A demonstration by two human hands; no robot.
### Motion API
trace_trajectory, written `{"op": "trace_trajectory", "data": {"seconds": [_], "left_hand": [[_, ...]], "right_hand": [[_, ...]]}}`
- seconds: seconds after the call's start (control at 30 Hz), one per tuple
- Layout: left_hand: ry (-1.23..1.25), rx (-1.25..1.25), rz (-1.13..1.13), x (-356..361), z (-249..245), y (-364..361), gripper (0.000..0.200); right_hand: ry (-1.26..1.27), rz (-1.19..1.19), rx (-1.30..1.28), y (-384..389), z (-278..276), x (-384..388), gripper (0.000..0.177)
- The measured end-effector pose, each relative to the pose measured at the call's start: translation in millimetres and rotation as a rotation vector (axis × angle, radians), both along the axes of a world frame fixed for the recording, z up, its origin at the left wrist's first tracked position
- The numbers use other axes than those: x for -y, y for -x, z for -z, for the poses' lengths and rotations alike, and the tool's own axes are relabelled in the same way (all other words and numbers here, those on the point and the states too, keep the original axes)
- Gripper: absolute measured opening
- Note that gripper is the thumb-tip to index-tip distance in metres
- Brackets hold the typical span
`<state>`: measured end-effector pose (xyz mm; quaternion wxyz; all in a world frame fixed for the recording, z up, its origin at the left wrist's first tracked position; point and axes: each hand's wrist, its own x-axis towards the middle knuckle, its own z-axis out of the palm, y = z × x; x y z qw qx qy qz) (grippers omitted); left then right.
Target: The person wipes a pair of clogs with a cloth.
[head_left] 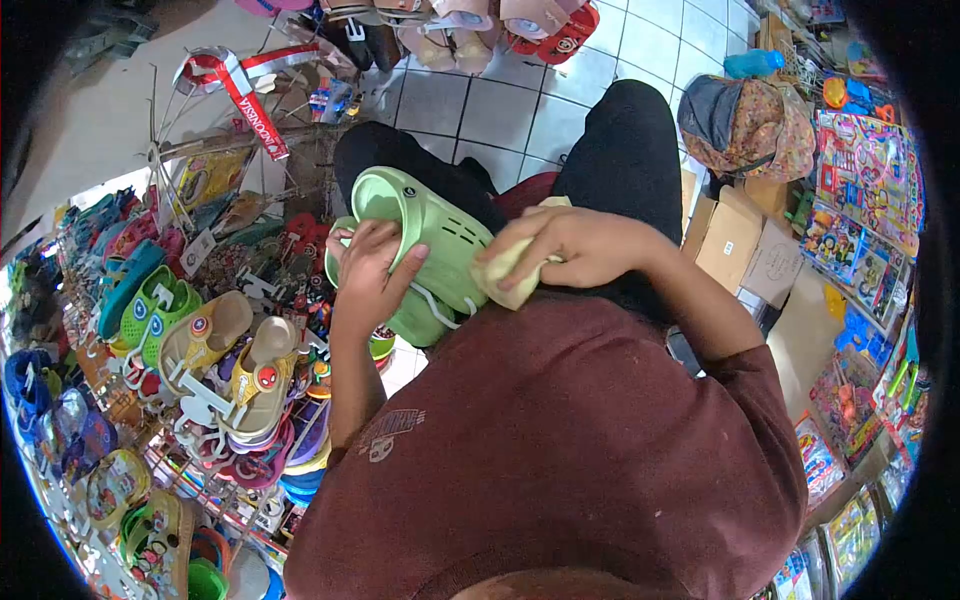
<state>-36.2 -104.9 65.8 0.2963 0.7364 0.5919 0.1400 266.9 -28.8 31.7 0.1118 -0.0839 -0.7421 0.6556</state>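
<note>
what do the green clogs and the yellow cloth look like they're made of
Green clogs: probably moulded foam or rubber, matte, judging by the smooth one-piece shell with cut slots.
Yellow cloth: soft, dull fabric, fibre unclear; it crumples in the right hand.

So the clogs [450, 240] are pale green, the cloth [508, 272] is light yellow, the shirt [560, 430] is maroon, the pants [628, 140] are black, and the backpack [760, 125] has a busy multicolour print plus a grey-blue patch.
</note>
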Motion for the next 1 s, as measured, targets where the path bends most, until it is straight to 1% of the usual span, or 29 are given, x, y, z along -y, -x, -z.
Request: {"op": "trace_trajectory", "data": {"seconds": [0.03,0.07,0.1,0.13,0.2,0.27,0.3,0.33,0.4,0.43,0.47,0.5,0.53,0.63,0.67,0.73,0.77,0.83,0.87,0.97,1.0], "left_hand": [[0.007,0.018,-0.005,-2,-1,-1,0.035],[-0.073,-0.061,0.014,-2,-2,-3,0.034],[-0.153,-0.14,0.027,-1,-5,-7,0.034],[-0.234,-0.221,0.037,1,-8,-10,0.034],[-0.227,-0.26,0.022,3,-13,-14,0.033],[-0.202,-0.279,0.005,2,-14,-16,0.032],[-0.173,-0.279,-0.004,2,-12,-15,0.031],[-0.143,-0.278,-0.012,5,-10,-15,0.03],[-0.258,-0.215,-0.096,11,0,-24,0.03],[-0.319,-0.182,-0.136,12,7,-28,0.03],[-0.434,-0.21,-0.145,12,16,-26,0.033],[-0.429,-0.209,-0.137,11,16,-26,0.035],[-0.42,-0.207,-0.131,12,14,-25,0.036],[-0.413,-0.202,-0.152,13,16,-24,0.04],[-0.417,-0.199,-0.163,11,17,-24,0.041],[-0.378,-0.129,-0.132,2,16,-24,0.04],[-0.36,-0.095,-0.118,-4,13,-23,0.04],[-0.313,-0.086,0.071,-22,7,-14,0.038],[-0.236,-0.1,0.168,-31,1,-10,0.039],[-0.184,0.038,0.325,-40,-8,-19,0.042],[-0.174,0.037,0.32,-37,-6,-24,0.041]], "right_hand": [[0.065,-0.058,0.013,-3,-1,-6,0.044],[0.165,-0.024,-0.077,-2,-3,-13,0.038],[0.313,0.043,-0.005,-5,-3,-22,0.038],[0.296,0.19,0.039,-1,-4,-29,0.038],[0.076,0.373,0.107,18,9,-46,0.041],[-0.024,0.455,0.158,49,39,-57,0.045],[-0.067,0.497,0.183,65,45,-58,0.049],[0.044,0.485,0.177,80,42,-57,0.05],[0.264,0.461,0.17,106,35,-58,0.051],[0.167,0.386,0.005,115,53,-56,0.053],[0.112,0.374,0.006,118,70,-49,0.055],[0.061,0.359,0.009,120,75,-43,0.056],[0.15,0.333,0.052,113,66,-38,0.058],[0.116,0.193,0.192,78,68,-35,0.053],[0.148,0.183,0.216,66,65,-35,0.051],[0.212,0.166,0.267,45,43,-37,0.049],[0.233,0.253,0.322,38,35,-39,0.047],[0.272,0.421,0.43,29,21,-41,0.045],[0.428,0.481,0.425,26,18,-48,0.041],[0.092,0.723,0.304,17,16,-61,0.041],[0.141,0.63,0.38,12,6,-68,0.04]]}}
